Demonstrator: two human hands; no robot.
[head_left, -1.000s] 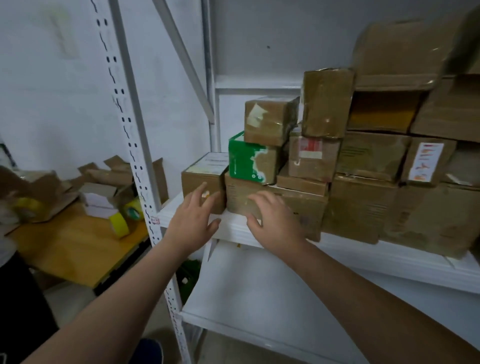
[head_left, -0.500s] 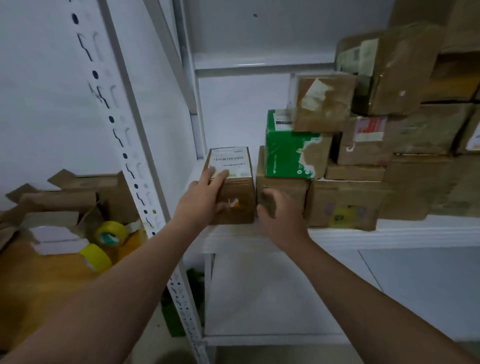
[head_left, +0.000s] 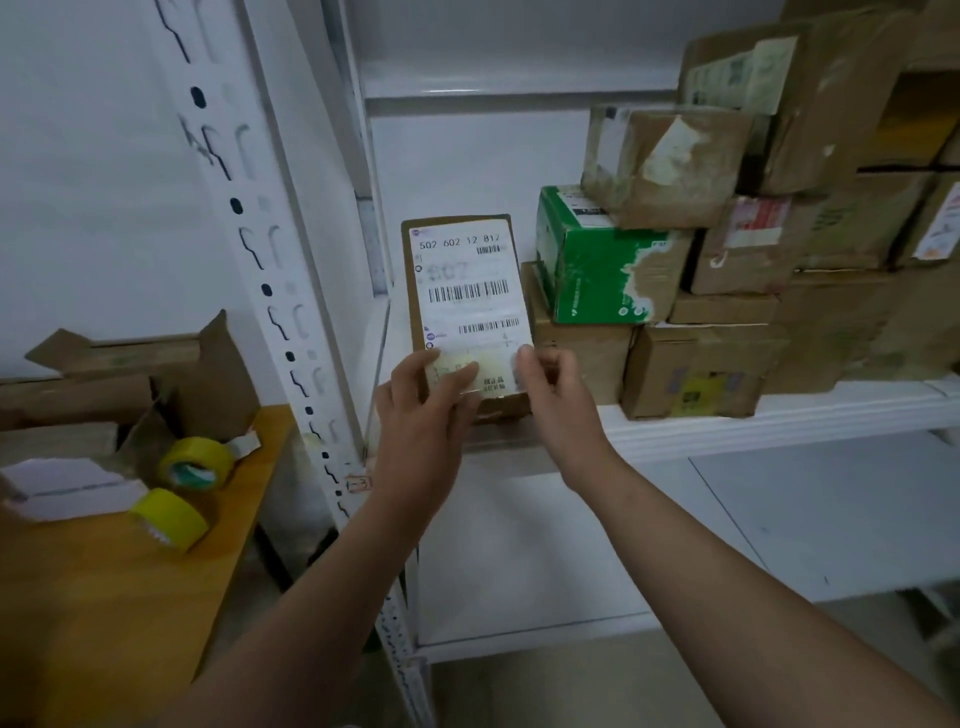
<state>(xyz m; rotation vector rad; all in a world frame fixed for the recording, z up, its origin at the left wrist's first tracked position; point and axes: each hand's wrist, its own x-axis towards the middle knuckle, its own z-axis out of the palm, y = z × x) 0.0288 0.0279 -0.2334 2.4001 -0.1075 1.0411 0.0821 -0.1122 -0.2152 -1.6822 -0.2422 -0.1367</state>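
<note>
Tipped up since the earlier frame, the labelled box faces us barcode-first. Our left hand and right hand pinch its lower corners. It's at the left end of the shelf, just beside the green box.

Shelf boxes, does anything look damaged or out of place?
Yes. The green cardboard carton has its printed skin torn off at the front right, baring brown card. The brown taped box on top of it sits askew, its label torn. The tipped-up labelled brown box looks intact.
</note>
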